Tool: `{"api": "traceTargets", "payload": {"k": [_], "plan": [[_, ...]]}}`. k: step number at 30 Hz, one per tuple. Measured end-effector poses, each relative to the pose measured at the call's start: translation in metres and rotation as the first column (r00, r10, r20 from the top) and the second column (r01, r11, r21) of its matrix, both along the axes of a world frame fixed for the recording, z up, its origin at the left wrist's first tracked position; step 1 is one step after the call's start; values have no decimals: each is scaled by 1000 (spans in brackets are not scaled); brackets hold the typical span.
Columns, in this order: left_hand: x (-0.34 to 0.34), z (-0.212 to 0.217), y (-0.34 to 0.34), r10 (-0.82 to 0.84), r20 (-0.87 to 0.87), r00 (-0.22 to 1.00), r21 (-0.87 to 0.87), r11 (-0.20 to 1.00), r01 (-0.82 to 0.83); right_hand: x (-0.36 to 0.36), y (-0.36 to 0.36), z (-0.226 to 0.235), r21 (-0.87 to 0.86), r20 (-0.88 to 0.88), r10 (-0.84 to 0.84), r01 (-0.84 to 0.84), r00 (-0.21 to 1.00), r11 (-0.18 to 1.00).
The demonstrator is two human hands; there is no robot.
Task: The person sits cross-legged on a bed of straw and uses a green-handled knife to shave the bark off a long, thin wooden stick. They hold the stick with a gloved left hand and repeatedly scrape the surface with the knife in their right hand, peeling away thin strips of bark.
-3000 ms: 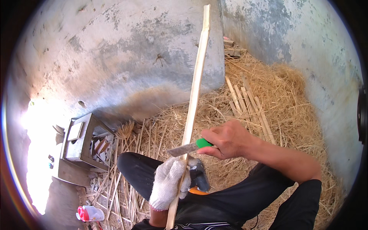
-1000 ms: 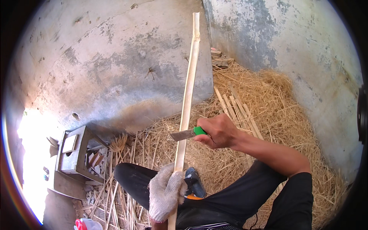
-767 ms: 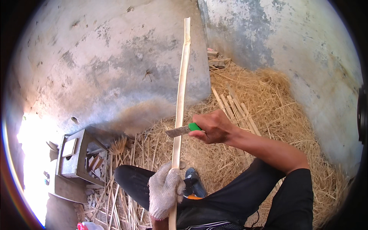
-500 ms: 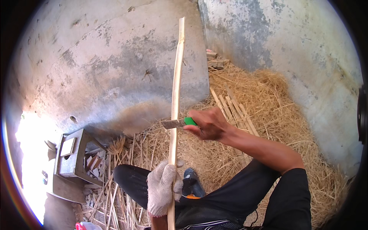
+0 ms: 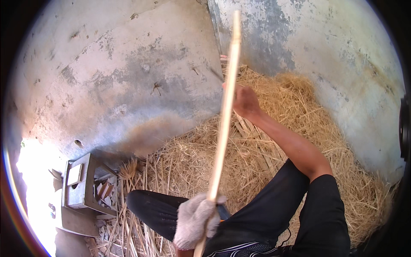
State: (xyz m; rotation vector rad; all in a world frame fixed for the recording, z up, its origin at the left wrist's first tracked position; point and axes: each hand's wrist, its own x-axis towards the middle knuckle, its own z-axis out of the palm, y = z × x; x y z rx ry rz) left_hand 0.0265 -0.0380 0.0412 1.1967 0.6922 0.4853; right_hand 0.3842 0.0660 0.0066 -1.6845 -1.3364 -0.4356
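The left hand (image 5: 195, 220), in a grey knitted work glove, is closed around the lower part of a long pale wooden stick (image 5: 223, 115) that rises steeply from the lap toward the grey concrete wall (image 5: 128, 77). The right hand (image 5: 245, 102), bare, is stretched far up beside the stick, fingers curled shut on a knife whose blurred dark blade (image 5: 216, 75) pokes out to the left of the stick. Loose yellow straw (image 5: 308, 115) covers the floor, with split cane strips (image 5: 257, 141) lying in it. A small grey wooden stool (image 5: 79, 182) stands at lower left in bright glare.
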Motion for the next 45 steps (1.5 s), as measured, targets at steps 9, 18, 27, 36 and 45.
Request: {"api": "traceTargets", "payload": {"k": [9, 18, 27, 36, 45], "plan": [[-1, -7, 33, 214, 8, 977, 42, 976, -214, -45, -52, 22, 145, -41, 270, -262, 962, 954], [11, 3, 35, 256, -89, 963, 155, 958, -240, -107, -68, 16, -168, 224, 565, -540, 794, 825], [5, 1, 32, 345, 8, 939, 76, 936, -344, -138, -72, -4, -264, 228, 688, -636, 689, 725], [-3, -6, 32, 328, 115, 938, 101, 935, -340, -151, -69, -10, -232, 225, 691, -651, 687, 723], [-9, -6, 33, 324, 154, 933, 17, 944, -330, -156, -56, -18, -127, 318, 627, -624, 711, 771]]}}
